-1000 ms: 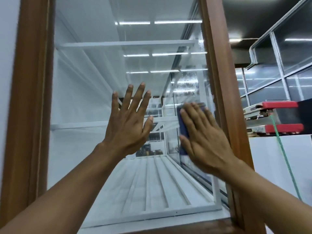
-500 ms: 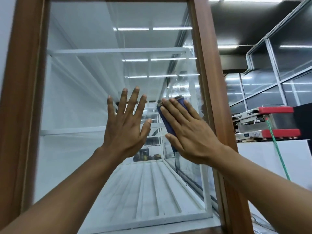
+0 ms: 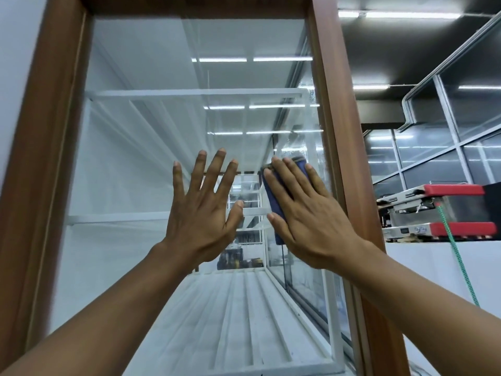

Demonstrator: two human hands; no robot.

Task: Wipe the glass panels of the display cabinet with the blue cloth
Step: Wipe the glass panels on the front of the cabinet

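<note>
The display cabinet fills the view, its glass panel (image 3: 141, 147) set in a brown wooden frame (image 3: 334, 131). My right hand (image 3: 306, 213) lies flat with fingers spread, pressing the folded blue cloth (image 3: 273, 202) against the glass close to the right frame post. Most of the cloth is hidden under my palm; its left edge and top corner show. My left hand (image 3: 202, 213) rests flat on the glass beside it, fingers apart, holding nothing. Wet streaks and droplets mark the glass above the cloth.
White shelves (image 3: 189, 93) and a slatted white floor show inside the cabinet. To the right, a metal machine with red bars (image 3: 439, 210) stands on a white counter (image 3: 433, 267), a green cord (image 3: 455, 253) hanging from it. Glass partitions stand behind.
My right hand slid the cloth up the glass, first leftward, then back toward the right frame post. My view tilted up, bringing the cabinet's top frame into sight. My left hand stayed flat.
</note>
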